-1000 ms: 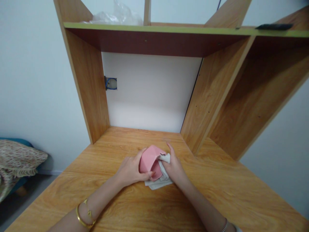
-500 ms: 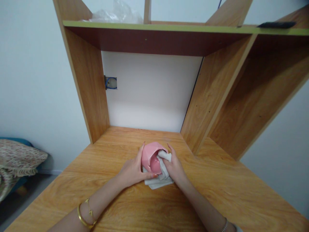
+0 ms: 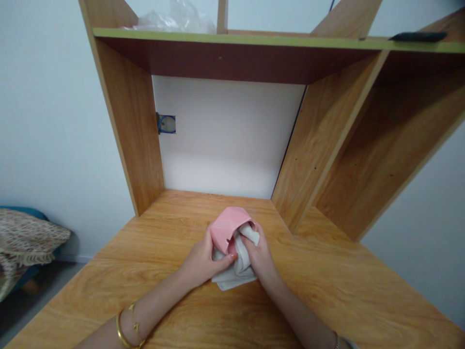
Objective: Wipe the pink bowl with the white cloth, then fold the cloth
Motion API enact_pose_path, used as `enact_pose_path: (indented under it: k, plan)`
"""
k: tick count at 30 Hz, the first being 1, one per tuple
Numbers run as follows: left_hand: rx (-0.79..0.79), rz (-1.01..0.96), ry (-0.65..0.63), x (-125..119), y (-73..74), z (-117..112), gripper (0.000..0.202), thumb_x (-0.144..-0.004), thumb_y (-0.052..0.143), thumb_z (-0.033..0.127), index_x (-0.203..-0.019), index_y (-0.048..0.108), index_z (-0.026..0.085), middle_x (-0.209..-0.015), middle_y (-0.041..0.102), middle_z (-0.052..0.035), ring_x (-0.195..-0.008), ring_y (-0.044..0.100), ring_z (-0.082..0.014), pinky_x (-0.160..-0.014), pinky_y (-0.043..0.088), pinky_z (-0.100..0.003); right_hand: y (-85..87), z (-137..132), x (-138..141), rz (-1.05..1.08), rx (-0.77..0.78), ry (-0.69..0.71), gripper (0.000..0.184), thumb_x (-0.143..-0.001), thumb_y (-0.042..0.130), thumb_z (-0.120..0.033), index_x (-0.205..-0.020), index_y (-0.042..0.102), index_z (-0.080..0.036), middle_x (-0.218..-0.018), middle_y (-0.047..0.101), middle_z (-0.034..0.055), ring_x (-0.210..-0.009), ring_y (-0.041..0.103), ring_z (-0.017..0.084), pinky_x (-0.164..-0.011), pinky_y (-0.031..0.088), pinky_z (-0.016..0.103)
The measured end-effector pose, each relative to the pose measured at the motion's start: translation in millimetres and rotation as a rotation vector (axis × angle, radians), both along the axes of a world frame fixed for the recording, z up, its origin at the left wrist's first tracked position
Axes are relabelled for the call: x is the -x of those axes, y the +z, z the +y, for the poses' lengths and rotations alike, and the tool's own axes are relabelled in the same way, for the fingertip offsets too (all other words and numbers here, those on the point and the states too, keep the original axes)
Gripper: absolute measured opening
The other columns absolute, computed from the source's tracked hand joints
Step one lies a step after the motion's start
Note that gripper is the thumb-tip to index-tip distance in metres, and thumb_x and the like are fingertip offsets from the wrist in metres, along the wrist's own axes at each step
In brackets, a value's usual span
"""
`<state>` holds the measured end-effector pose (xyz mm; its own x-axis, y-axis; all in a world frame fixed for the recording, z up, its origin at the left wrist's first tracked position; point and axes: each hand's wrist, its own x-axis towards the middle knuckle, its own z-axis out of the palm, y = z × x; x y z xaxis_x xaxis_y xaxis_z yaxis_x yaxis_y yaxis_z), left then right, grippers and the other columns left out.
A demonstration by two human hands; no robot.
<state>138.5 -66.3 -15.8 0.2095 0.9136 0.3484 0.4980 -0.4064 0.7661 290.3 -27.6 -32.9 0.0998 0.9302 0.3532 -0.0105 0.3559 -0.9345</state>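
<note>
A pink cup point(image 3: 227, 225) is tipped on its side just above the wooden desk point(image 3: 345, 291), mouth turned toward me and to the right. My left hand point(image 3: 201, 261) is wrapped round its left side, thumb on the rim. My right hand point(image 3: 258, 257) is closed on a white cloth point(image 3: 236, 271), pushing part of it into the cup's mouth. The rest of the cloth hangs down under both hands onto the desk.
The desk has a wooden hutch: side panels point(image 3: 134, 126) left and right, a green-edged shelf point(image 3: 232, 41) overhead with a crumpled plastic bag point(image 3: 174, 22) and a dark flat object point(image 3: 417, 36). A wall socket point(image 3: 166, 124) sits at the back. A patterned blanket point(image 3: 25, 242) lies at far left.
The cup has been turned and lifted slightly, mouth now facing more downward. The cloth has gone deeper into it and both hands have shifted a little left.
</note>
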Motion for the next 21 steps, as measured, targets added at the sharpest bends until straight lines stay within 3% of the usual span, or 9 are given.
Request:
enact_pose_path:
  k: [7, 13, 21]
  plan:
    - [-0.012, 0.074, 0.133, 2, 2.9, 3, 0.051, -0.066, 0.060, 0.045, -0.103, 0.042, 0.016, -0.090, 0.060, -0.0057, -0.079, 0.057, -0.0198, -0.067, 0.044, -0.029, -6.5, 7, -6, -0.175, 0.052, -0.071, 0.055, -0.063, 0.053, -0.020, -0.116, 0.038, -0.017, -0.100, 0.058, 0.0072, -0.086, 0.057, 0.019, -0.076, 0.044, 0.032]
    - [-0.001, 0.155, 0.125, 4, 8.1, 1, 0.055, -0.061, 0.062, 0.045, -0.105, 0.046, 0.016, -0.087, 0.061, -0.0059, -0.078, 0.058, -0.0211, -0.066, 0.043, -0.029, 1.5, 7, -16, -0.375, 0.099, -0.119, 0.067, -0.062, 0.054, -0.020, -0.125, 0.031, -0.015, -0.073, 0.061, 0.0007, -0.059, 0.056, 0.015, -0.055, 0.044, 0.026]
    - [-0.050, 0.174, 0.133, 6, 13.0, -1, 0.053, -0.065, 0.058, 0.035, -0.112, 0.044, 0.015, -0.091, 0.061, -0.0058, -0.079, 0.058, -0.0208, -0.068, 0.044, -0.029, 10.7, -5, -13, -0.600, 0.059, -0.159, 0.069, -0.065, 0.053, -0.019, -0.129, 0.027, -0.019, -0.074, 0.062, 0.0019, -0.063, 0.059, 0.017, -0.056, 0.042, 0.024]
